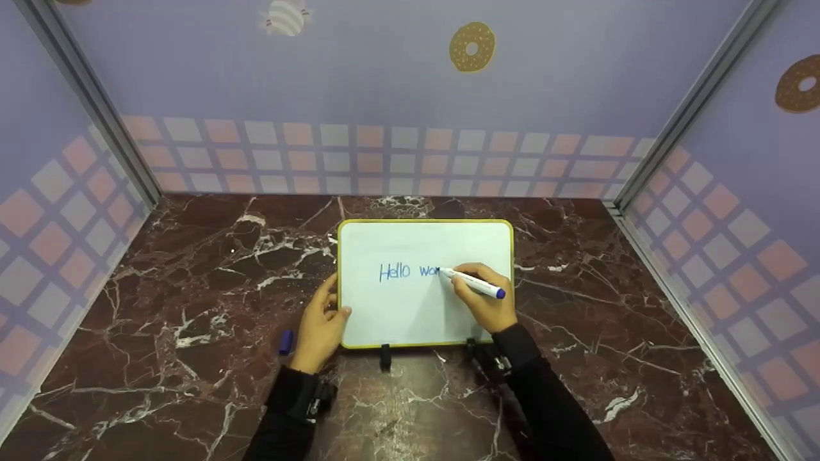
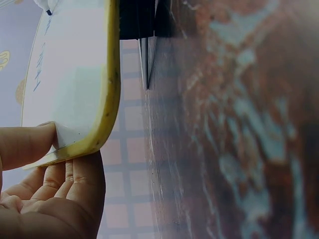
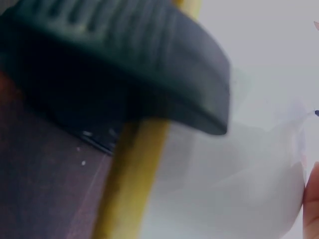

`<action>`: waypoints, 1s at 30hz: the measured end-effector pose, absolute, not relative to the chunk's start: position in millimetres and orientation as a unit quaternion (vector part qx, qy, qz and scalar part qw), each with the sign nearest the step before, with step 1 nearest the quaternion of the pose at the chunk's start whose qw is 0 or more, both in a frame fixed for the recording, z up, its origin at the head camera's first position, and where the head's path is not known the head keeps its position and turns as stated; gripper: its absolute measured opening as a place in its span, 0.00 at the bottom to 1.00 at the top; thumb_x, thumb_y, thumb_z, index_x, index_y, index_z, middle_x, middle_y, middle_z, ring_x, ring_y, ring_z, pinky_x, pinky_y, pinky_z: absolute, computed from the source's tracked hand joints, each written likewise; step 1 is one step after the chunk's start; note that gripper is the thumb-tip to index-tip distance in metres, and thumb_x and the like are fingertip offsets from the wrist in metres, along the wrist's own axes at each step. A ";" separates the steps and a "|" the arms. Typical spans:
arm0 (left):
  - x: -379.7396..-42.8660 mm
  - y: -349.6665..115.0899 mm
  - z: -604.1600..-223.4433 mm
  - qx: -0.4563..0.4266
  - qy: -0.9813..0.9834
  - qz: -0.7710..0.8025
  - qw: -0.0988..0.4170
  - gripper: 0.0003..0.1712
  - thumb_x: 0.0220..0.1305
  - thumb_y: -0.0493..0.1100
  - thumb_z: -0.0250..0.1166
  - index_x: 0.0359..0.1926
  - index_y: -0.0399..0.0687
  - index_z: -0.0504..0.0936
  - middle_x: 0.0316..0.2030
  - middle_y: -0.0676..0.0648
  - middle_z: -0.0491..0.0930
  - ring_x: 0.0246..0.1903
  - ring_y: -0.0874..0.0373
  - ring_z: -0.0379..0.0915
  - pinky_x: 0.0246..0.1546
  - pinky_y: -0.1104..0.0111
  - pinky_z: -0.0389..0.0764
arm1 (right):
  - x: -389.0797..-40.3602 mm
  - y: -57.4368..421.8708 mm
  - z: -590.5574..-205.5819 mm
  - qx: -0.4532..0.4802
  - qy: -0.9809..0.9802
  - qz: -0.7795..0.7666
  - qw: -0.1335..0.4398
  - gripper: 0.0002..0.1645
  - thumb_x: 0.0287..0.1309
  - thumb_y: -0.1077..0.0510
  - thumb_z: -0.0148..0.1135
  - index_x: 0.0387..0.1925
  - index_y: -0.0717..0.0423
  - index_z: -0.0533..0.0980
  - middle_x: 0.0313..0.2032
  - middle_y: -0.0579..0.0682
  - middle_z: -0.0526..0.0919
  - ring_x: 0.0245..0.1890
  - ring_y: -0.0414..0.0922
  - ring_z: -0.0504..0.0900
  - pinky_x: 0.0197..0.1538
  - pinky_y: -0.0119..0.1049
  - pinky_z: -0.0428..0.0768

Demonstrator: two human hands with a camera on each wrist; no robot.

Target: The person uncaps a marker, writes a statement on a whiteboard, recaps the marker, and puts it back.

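Observation:
A whiteboard (image 1: 397, 314) with a yellow frame stands on the table, bearing blue handwriting (image 1: 394, 271) that reads "Hello wo" and a further letter partly hidden by the pen tip. My left hand (image 1: 322, 326) grips the board's left edge, thumb on the white face and fingers behind, as the left wrist view shows. In my right hand (image 1: 490, 301) is a white marker (image 1: 474, 283) with a blue end, its tip at the writing. The right wrist view catches only a fingertip (image 3: 311, 199) at its right border.
A blue marker cap (image 1: 286, 342) lies on the marbled table (image 1: 211, 358), left of my left hand. Black clips (image 1: 385, 356) sit at the board's lower edge; one looms large in the right wrist view. Patterned panels (image 1: 397, 96) enclose the table's back and sides.

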State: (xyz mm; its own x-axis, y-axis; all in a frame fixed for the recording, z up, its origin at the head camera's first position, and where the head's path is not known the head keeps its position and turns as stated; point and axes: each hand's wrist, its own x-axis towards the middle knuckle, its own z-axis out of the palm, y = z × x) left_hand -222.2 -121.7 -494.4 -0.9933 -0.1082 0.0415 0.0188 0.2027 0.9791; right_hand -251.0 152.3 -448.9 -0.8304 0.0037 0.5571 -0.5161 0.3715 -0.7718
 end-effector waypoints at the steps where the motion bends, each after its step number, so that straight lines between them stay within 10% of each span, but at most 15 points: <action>1: -222.3 -121.8 -494.5 0.029 -0.774 -0.631 0.050 0.38 0.66 0.28 0.56 0.75 0.50 0.58 0.50 0.37 0.77 0.38 0.48 0.82 0.40 0.60 0.83 | -251.1 152.3 -449.0 0.162 -0.790 0.539 0.242 0.06 0.51 0.71 0.68 0.33 0.69 0.83 0.31 0.61 0.87 0.27 0.32 0.78 0.32 0.20 0.76; 30: -221.5 -120.4 -493.3 0.028 -0.783 -0.618 0.062 0.38 0.66 0.28 0.56 0.74 0.49 0.59 0.50 0.36 0.78 0.38 0.47 0.82 0.39 0.60 0.82 | -252.3 159.4 -446.0 0.163 -0.777 0.565 0.223 0.05 0.52 0.72 0.66 0.34 0.70 0.82 0.31 0.62 0.86 0.27 0.34 0.79 0.32 0.23 0.77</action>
